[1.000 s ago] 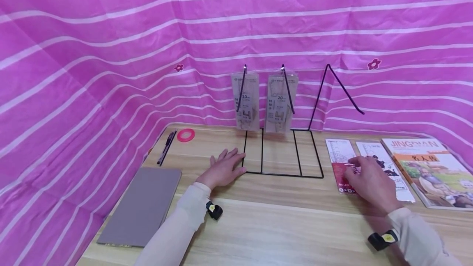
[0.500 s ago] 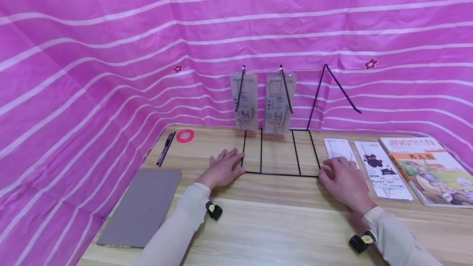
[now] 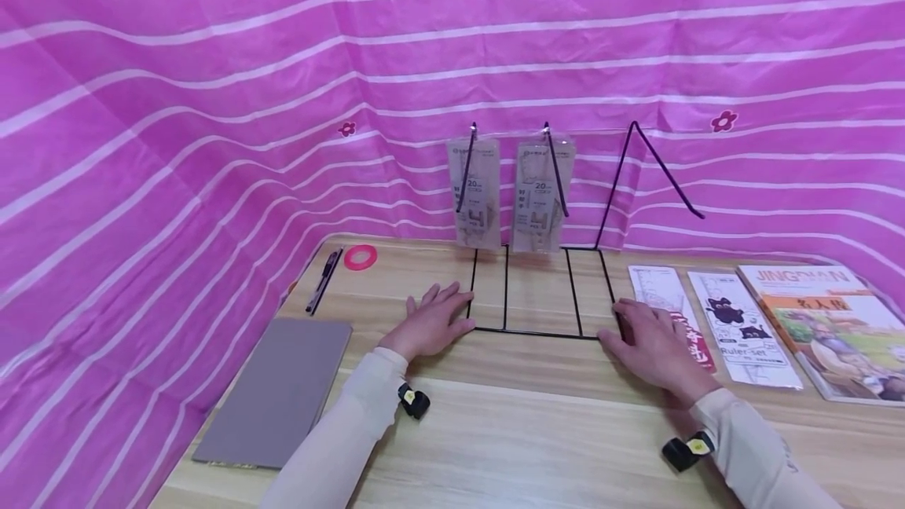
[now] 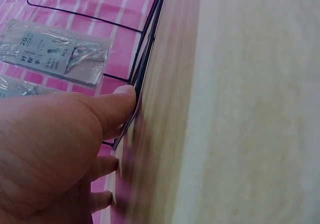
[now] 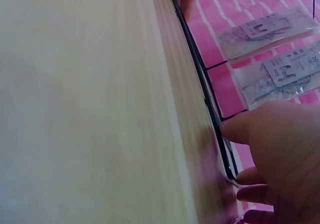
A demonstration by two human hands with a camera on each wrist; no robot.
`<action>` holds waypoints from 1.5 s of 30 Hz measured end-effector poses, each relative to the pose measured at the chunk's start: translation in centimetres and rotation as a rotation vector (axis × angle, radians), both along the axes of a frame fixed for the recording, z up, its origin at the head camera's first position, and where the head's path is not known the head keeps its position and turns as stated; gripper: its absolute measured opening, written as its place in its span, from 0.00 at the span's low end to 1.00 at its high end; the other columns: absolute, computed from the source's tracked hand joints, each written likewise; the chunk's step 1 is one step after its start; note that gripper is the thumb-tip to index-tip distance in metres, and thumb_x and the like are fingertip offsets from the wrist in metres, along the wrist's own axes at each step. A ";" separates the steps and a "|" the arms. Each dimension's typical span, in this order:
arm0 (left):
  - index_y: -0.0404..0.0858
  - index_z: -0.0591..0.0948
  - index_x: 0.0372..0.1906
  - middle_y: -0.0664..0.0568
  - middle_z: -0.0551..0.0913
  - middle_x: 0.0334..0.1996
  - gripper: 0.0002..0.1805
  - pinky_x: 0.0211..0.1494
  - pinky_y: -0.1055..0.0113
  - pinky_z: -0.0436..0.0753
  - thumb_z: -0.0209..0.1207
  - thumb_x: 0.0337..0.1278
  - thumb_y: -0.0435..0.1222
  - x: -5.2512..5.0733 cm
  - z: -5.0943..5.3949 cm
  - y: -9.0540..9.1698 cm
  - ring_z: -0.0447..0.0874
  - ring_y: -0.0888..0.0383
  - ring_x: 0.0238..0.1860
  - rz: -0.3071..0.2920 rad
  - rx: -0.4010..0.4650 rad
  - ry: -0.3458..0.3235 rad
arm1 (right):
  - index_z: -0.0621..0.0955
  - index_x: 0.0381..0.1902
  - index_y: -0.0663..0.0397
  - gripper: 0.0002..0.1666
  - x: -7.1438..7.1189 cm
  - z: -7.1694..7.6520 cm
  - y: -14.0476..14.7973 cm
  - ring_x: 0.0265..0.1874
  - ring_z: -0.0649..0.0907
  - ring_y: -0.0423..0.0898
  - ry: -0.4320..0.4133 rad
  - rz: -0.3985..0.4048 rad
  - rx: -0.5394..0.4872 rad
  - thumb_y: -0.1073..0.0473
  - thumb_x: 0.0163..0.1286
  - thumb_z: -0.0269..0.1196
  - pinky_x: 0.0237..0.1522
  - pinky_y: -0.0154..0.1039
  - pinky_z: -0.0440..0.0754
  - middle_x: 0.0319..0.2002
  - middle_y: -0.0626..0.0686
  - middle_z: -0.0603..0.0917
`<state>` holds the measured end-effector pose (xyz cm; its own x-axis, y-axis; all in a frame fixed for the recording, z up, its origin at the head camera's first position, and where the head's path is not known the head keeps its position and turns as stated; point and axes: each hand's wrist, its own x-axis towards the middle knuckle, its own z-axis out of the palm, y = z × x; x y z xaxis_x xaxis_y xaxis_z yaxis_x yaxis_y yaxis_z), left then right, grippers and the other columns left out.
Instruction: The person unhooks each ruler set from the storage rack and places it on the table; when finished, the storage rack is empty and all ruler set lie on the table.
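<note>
A black wire display rack point(image 3: 505, 330) stands against the striped cloth. Two clear ruler packs, one on the left point(image 3: 474, 199) and one on the right point(image 3: 541, 199), hang from its hooks; the right-hand hook point(image 3: 668, 169) is bare. My left hand point(image 3: 427, 322) lies at the base's front left corner, thumb touching the wire point(image 4: 142, 63) in the left wrist view. At the front right corner, my right hand point(image 3: 654, 346) touches the base with relaxed fingers. A flat ruler pack with a red lower part point(image 3: 654, 281) is partly hidden behind that hand.
Another flat ruler pack point(image 3: 738, 328) with black cats and a magazine point(image 3: 834, 328) lie at the right. On the left are a grey notebook point(image 3: 276, 391), a pen point(image 3: 324, 281) and a pink-red ring point(image 3: 349, 260). Pink striped cloth point(image 3: 495, 22) hangs behind and at the left.
My right hand has moved left from above the flat ruler packs to the rack base's front right corner. My left hand has stayed at the left corner.
</note>
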<state>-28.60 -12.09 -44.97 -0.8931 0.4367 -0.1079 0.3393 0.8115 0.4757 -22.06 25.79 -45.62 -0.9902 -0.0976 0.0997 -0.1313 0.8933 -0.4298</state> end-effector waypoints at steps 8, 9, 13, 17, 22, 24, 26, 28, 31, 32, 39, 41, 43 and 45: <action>0.53 0.64 0.82 0.49 0.52 0.86 0.34 0.79 0.22 0.35 0.53 0.78 0.56 0.1 0.2 0.2 0.40 0.37 0.87 -0.001 0.005 0.002 | 0.71 0.74 0.63 0.45 0.0 0.1 0.6 0.68 0.67 0.73 0.010 0.021 0.000 0.36 0.75 0.64 0.64 0.69 0.58 0.75 0.71 0.69; 0.53 0.64 0.82 0.49 0.52 0.86 0.34 0.79 0.22 0.35 0.54 0.78 0.56 0.1 0.3 0.2 0.40 0.37 0.87 0.000 0.006 0.003 | 0.71 0.74 0.63 0.44 0.0 0.1 0.6 0.68 0.67 0.73 0.011 0.021 0.000 0.37 0.74 0.65 0.64 0.69 0.58 0.74 0.71 0.70; 0.53 0.64 0.82 0.48 0.52 0.86 0.35 0.79 0.22 0.36 0.54 0.78 0.56 0.1 0.3 0.2 0.40 0.37 0.86 -0.004 0.004 0.001 | 0.72 0.74 0.63 0.44 -0.1 -0.1 0.6 0.68 0.67 0.72 0.013 0.019 -0.001 0.37 0.74 0.65 0.64 0.68 0.59 0.74 0.71 0.70; 0.53 0.64 0.82 0.48 0.52 0.86 0.35 0.79 0.22 0.36 0.54 0.78 0.56 0.1 0.3 0.0 0.40 0.37 0.86 -0.003 0.001 0.001 | 0.72 0.74 0.62 0.45 -0.2 -0.2 0.4 0.68 0.67 0.72 0.010 0.019 -0.005 0.36 0.74 0.65 0.65 0.69 0.59 0.74 0.71 0.70; 0.53 0.64 0.83 0.48 0.52 0.86 0.35 0.79 0.22 0.35 0.54 0.78 0.56 -0.1 0.2 -0.2 0.40 0.37 0.87 0.001 0.005 -0.002 | 0.72 0.74 0.62 0.45 -0.5 -0.2 0.2 0.68 0.67 0.72 0.014 0.020 0.000 0.36 0.74 0.65 0.65 0.68 0.58 0.74 0.71 0.71; 0.53 0.64 0.82 0.48 0.52 0.86 0.35 0.79 0.22 0.35 0.54 0.78 0.56 -0.1 0.2 -0.3 0.40 0.37 0.87 0.004 0.009 0.001 | 0.72 0.74 0.62 0.45 -0.5 -0.2 0.2 0.68 0.67 0.72 0.016 0.019 0.001 0.36 0.74 0.65 0.65 0.68 0.58 0.74 0.71 0.71; 0.53 0.65 0.82 0.48 0.53 0.86 0.35 0.79 0.22 0.35 0.54 0.78 0.56 -0.1 0.2 -0.2 0.40 0.37 0.86 0.004 0.012 0.001 | 0.72 0.74 0.62 0.44 -0.5 -0.1 0.1 0.68 0.67 0.72 0.014 0.018 0.002 0.37 0.73 0.66 0.65 0.69 0.58 0.74 0.71 0.71; 0.53 0.65 0.82 0.48 0.53 0.86 0.35 0.79 0.22 0.35 0.54 0.78 0.56 -0.1 0.2 -0.1 0.40 0.37 0.86 0.004 0.015 -0.002 | 0.72 0.74 0.62 0.45 -0.5 -0.1 0.1 0.69 0.67 0.71 0.006 0.017 0.001 0.36 0.73 0.66 0.66 0.69 0.58 0.74 0.71 0.71; 0.53 0.65 0.82 0.49 0.53 0.86 0.34 0.79 0.23 0.35 0.54 0.78 0.56 0.0 0.1 0.1 0.40 0.37 0.86 -0.001 0.014 -0.005 | 0.72 0.74 0.61 0.44 -0.5 0.1 0.1 0.69 0.67 0.71 -0.001 0.018 0.000 0.36 0.73 0.65 0.66 0.70 0.59 0.74 0.70 0.70; 0.53 0.65 0.82 0.49 0.53 0.86 0.35 0.79 0.23 0.35 0.54 0.78 0.56 0.0 0.1 0.1 0.40 0.37 0.87 -0.001 0.014 -0.007 | 0.72 0.74 0.61 0.44 -0.6 0.1 0.1 0.69 0.67 0.71 0.001 0.019 0.002 0.36 0.73 0.65 0.66 0.71 0.59 0.74 0.70 0.70; 0.53 0.65 0.82 0.49 0.53 0.86 0.34 0.80 0.23 0.36 0.54 0.78 0.56 0.0 0.1 0.3 0.40 0.37 0.87 0.000 0.013 0.001 | 0.70 0.75 0.59 0.42 -1.8 1.4 -0.8 0.66 0.70 0.71 0.062 0.038 -0.016 0.38 0.76 0.64 0.64 0.68 0.62 0.74 0.69 0.72; 0.54 0.65 0.82 0.50 0.53 0.86 0.34 0.80 0.23 0.35 0.54 0.78 0.56 0.0 0.2 0.2 0.40 0.38 0.87 0.004 0.013 0.000 | 0.68 0.77 0.58 0.42 -2.4 1.8 -1.2 0.65 0.71 0.70 0.077 0.046 -0.059 0.40 0.77 0.64 0.64 0.66 0.61 0.72 0.68 0.74; 0.54 0.65 0.82 0.50 0.52 0.86 0.35 0.80 0.23 0.35 0.54 0.78 0.56 -0.1 0.1 0.1 0.40 0.38 0.87 0.006 0.012 -0.001 | 0.65 0.79 0.57 0.43 -3.1 2.1 -1.5 0.69 0.69 0.71 0.078 0.064 -0.111 0.42 0.77 0.63 0.68 0.69 0.59 0.73 0.69 0.72; 0.53 0.65 0.82 0.50 0.52 0.86 0.35 0.80 0.23 0.35 0.54 0.78 0.56 -0.1 0.0 0.1 0.40 0.37 0.87 0.005 0.013 -0.005 | 0.61 0.81 0.57 0.45 -3.9 2.4 -1.9 0.71 0.68 0.71 0.067 0.088 -0.164 0.42 0.78 0.63 0.72 0.71 0.58 0.75 0.70 0.69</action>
